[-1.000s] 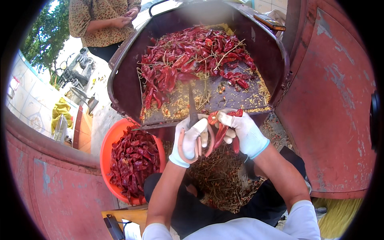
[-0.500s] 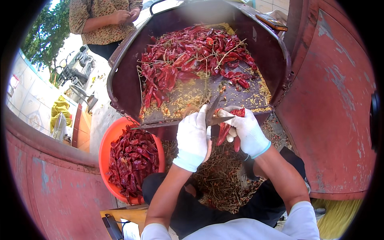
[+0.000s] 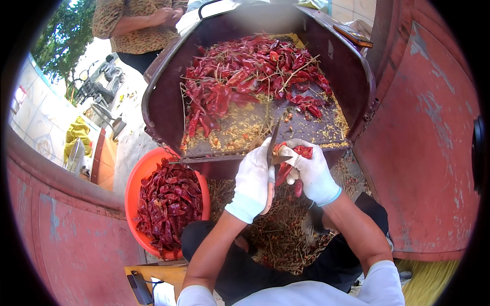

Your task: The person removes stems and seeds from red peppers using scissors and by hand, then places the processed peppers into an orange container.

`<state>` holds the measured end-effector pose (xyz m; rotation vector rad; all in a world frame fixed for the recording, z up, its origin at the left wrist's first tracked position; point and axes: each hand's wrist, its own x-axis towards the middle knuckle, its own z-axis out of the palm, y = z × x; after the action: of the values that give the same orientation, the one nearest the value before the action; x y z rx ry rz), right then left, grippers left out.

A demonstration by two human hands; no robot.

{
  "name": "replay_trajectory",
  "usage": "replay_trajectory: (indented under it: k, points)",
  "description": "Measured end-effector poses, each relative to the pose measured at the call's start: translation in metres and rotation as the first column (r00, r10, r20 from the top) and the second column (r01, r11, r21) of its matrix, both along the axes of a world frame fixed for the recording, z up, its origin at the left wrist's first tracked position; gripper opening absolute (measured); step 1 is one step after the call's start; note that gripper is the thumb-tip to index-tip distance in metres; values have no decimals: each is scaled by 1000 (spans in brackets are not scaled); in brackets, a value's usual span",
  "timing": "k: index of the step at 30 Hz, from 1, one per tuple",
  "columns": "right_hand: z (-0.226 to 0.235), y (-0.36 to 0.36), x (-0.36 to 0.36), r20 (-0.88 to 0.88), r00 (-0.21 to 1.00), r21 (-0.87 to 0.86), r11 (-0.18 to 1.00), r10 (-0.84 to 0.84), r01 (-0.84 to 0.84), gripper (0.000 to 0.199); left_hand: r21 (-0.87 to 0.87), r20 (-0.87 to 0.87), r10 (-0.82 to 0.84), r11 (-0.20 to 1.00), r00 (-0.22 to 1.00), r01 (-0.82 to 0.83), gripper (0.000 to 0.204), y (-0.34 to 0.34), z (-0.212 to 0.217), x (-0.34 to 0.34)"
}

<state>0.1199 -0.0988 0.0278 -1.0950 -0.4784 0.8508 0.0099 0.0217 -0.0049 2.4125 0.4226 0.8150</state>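
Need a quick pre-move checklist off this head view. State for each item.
1. Scissors held in the left hand: ok, gripped by the handles.
2. Blades open: ok, spread apart, one pointing up, one toward the right hand.
3. Red chili secured: ok, held in the right hand.
4. Right-hand fingers well clear of the blades: not ok, one tip sits right by them; contact unclear.
5. Chili's stem between the blades: cannot tell, blade and glove obscure it.
6. Gloves on both hands: ok, white with light-blue cuffs.
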Motion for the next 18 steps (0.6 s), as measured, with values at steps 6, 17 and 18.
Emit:
replay_trajectory:
  k: [6, 17, 18]
  points:
    - [-13, 6, -1, -213, 977, 25, 1000, 15, -10, 21, 355, -76, 56, 934, 996, -26, 71, 7, 3, -2]
    - [-4, 6, -3, -226, 974, 13, 1000, 21, -18, 21, 407, -37, -12, 913, 999, 26, 78, 8, 13, -6]
    - [-4, 6, -3, -200, 980, 13, 1000, 16, -14, 20, 416, -21, -10, 909, 1000, 18, 77, 9, 10, -6]
